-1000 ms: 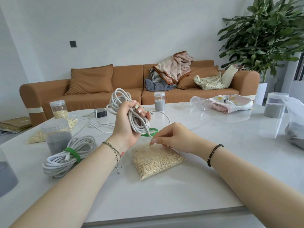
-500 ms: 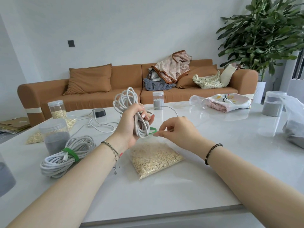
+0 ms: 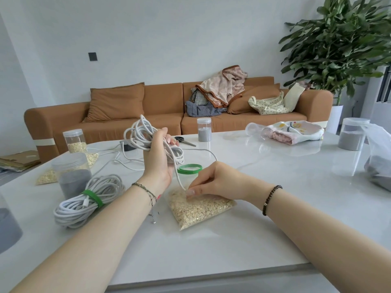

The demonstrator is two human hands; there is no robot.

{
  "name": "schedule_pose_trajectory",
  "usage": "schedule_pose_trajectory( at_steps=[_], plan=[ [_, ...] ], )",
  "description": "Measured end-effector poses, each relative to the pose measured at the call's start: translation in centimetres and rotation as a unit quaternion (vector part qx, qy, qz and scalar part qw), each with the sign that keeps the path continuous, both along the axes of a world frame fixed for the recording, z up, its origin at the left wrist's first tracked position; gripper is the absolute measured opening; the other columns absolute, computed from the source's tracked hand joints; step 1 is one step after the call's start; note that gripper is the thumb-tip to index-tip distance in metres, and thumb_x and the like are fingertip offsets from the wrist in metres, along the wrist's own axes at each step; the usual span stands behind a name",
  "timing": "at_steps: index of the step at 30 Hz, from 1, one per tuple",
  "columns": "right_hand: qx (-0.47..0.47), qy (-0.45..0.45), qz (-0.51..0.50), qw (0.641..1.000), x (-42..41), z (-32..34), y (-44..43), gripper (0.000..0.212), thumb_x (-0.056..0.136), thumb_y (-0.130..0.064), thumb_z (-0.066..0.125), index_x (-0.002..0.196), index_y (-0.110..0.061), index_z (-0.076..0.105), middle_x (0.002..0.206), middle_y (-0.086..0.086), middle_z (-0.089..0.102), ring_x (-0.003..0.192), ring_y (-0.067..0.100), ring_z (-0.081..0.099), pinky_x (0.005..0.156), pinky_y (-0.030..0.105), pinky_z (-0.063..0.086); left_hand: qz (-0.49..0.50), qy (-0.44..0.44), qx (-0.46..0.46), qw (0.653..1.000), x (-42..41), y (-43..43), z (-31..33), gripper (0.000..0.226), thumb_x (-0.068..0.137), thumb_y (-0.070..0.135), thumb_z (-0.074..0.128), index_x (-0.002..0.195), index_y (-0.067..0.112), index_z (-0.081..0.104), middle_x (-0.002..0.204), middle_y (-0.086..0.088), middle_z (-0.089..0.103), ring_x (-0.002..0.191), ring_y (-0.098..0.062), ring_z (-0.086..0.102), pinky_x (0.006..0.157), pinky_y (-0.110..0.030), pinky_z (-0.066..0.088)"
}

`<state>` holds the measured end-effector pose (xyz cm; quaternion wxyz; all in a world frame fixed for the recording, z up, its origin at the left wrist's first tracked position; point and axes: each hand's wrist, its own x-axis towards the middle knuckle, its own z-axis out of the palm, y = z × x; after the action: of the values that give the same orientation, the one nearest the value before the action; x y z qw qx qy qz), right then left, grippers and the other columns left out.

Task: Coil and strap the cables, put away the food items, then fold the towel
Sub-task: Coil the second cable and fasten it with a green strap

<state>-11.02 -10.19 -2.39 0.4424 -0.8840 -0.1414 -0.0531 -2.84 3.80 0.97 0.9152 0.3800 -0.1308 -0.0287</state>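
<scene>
My left hand (image 3: 157,160) grips a loose bundle of white cable (image 3: 140,134) above the white table (image 3: 264,218). One strand runs down from it to my right hand (image 3: 213,180), which pinches the cable just over a clear bag of oats (image 3: 200,206). A green strap (image 3: 189,168) lies looped on the table between my hands. At the left rests a second white cable coil (image 3: 88,200), bound with a green strap. A patterned towel (image 3: 293,132) lies at the back right.
Jars of oats (image 3: 75,140) and grey powder (image 3: 73,174) stand at the left, with another oat bag beside them. A small grey jar (image 3: 204,130), scissors (image 3: 184,141), a larger grey jar (image 3: 352,136) and a plastic bag (image 3: 378,157) sit further back and right.
My right hand has dropped from beside the bundle down to the oat bag, drawing a strand of cable with it. The green strap now lies uncovered on the table.
</scene>
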Motion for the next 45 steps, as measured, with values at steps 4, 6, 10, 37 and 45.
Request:
schedule_pose_trajectory(
  at_steps=[4,6,10,37,45],
  plan=[
    [-0.012,-0.039,-0.066,0.997,0.2,0.0,-0.2,0.01,0.082,-0.035,0.082,0.079,-0.026,0.082,0.061,0.014,0.055,0.056,0.017,0.035,0.052,0.025,0.031,-0.187,0.03,-0.099,0.977,-0.5,0.5,0.3,0.034,0.095,0.017,0.057,0.063,0.017,0.045,0.061,0.006,0.04,0.055,-0.007,0.046,0.086,-0.03,0.055],
    [-0.039,-0.086,-0.122,0.988,0.5,0.0,-0.7,0.016,0.084,-0.038,0.079,0.076,-0.025,0.08,0.054,0.008,0.048,0.05,0.013,0.03,0.049,0.026,0.029,-0.237,0.024,-0.089,0.967,-0.8,0.5,0.3,0.03,0.094,0.016,0.057,0.066,0.016,0.045,0.061,0.004,0.041,0.057,-0.008,0.046,0.086,-0.034,0.057],
    [-0.106,-0.164,-0.197,0.961,1.4,-0.3,-1.9,0.023,0.089,-0.046,0.069,0.07,-0.033,0.069,0.067,0.002,0.066,0.07,0.017,0.051,0.069,0.033,0.04,-0.232,0.011,0.023,0.972,-1.3,0.3,0.2,0.029,0.095,0.014,0.054,0.067,0.013,0.046,0.055,-0.001,0.041,0.056,-0.013,0.045,0.097,-0.04,0.055],
    [0.133,-0.199,-0.147,0.96,0.3,0.9,-1.3,0.057,0.078,-0.045,0.08,0.062,0.001,0.05,0.054,0.009,0.051,0.054,0.01,0.039,0.054,0.024,0.032,-0.349,0.012,0.298,0.889,-2.7,0.3,-0.6,0.023,0.093,0.025,0.058,0.085,0.007,0.071,0.078,-0.012,0.065,0.07,-0.023,0.069,0.067,-0.038,0.061],
    [0.178,-0.191,-0.115,0.958,-0.6,1.5,-1.3,0.052,0.093,-0.054,0.053,0.06,-0.016,0.039,0.067,-0.002,0.027,0.067,0.013,0.028,0.063,0.027,0.027,-0.437,0.008,0.279,0.855,-2.1,0.2,-1.1,0.009,0.091,0.018,0.051,0.084,0.012,0.051,0.067,-0.003,0.049,0.058,-0.012,0.04,0.054,-0.02,0.033]
  ],
)
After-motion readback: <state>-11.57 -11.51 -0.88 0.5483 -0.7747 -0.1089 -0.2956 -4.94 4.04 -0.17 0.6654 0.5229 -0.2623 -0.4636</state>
